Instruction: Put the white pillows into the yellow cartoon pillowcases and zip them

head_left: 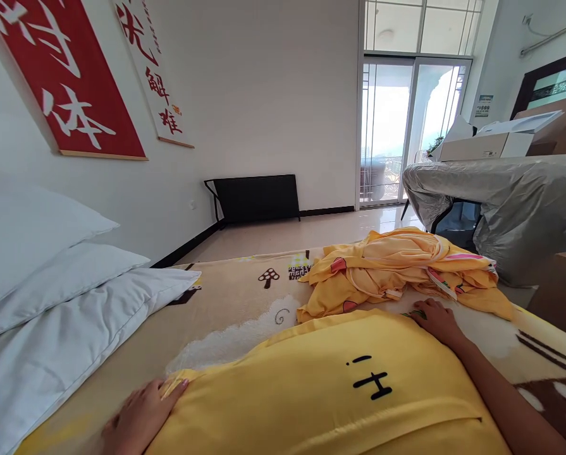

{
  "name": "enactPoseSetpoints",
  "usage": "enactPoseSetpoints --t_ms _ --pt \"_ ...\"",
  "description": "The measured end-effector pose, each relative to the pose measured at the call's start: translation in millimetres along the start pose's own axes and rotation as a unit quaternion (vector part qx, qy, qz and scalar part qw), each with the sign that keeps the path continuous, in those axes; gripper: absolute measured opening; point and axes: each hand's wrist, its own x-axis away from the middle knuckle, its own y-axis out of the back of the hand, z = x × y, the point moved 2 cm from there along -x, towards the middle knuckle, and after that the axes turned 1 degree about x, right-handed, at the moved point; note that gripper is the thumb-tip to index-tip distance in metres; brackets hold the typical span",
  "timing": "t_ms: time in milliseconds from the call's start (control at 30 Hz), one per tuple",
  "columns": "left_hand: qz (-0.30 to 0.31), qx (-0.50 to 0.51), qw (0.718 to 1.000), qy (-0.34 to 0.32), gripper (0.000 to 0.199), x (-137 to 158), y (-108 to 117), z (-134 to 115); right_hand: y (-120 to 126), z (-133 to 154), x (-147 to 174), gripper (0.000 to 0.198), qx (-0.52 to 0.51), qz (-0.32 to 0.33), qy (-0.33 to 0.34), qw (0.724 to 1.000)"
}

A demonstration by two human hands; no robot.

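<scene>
A plump yellow pillow [283, 392] with black "Hi" lettering lies right in front of me on the bed. At its left far corner, my left hand [143, 411] is closed on the yellow fabric, thumb on top. My right hand [437, 321] grips the right far corner, with a bit of green print showing by the fingers. Just beyond the pillow is a crumpled heap of yellow-orange printed bedding [396, 265]. Beneath everything spreads a beige patterned blanket [235, 297].
White pillows [88, 316] are stacked along the left side. Past the bed, a black folded panel [258, 197] leans at the wall. To the right stands a plastic-covered table [524, 189] with an opened box [472, 148] on it, and a brown carton [562, 291] nearby.
</scene>
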Motion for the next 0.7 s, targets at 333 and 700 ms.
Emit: enactPoseSetpoints --t_ms 333,700 --pt "-0.056 0.054 0.997 0.018 0.034 9.7 36.5 -23.5 8.0 -11.6 -5.9 0.053 -0.067 -0.053 -0.028 0.996" --pt "0.071 -0.002 0.998 -0.002 0.037 1.0 27.0 -1.8 13.4 -10.7 -0.3 0.042 -0.018 -0.011 -0.065 0.998"
